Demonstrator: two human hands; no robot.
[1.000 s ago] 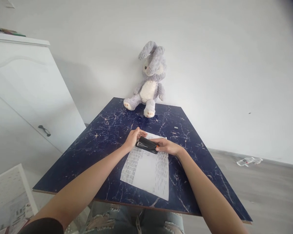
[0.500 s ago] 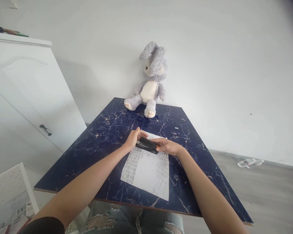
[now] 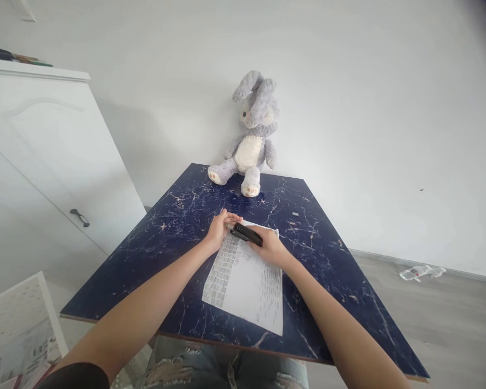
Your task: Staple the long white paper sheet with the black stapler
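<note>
A printed sheet of paper (image 3: 245, 281) lies on a dark blue marbled table (image 3: 328, 270). At the sheet's far left corner my right hand (image 3: 267, 246) is closed round a black stapler (image 3: 247, 234), which sits over the paper's edge. My left hand (image 3: 219, 228) rests beside the stapler's front end, its fingers curled and pressed on the paper's corner.
A grey and white plush rabbit (image 3: 251, 135) sits at the table's far edge against the white wall. A white cabinet (image 3: 44, 162) with a dark handle stands to the left. A plastic bottle (image 3: 419, 272) lies on the grey floor at right. Printed paper (image 3: 16, 335) lies lower left.
My right hand has shifted left and forward with the stapler, turning it over the sheet's corner. My left hand's fingers have curled in closer to the stapler's tip.
</note>
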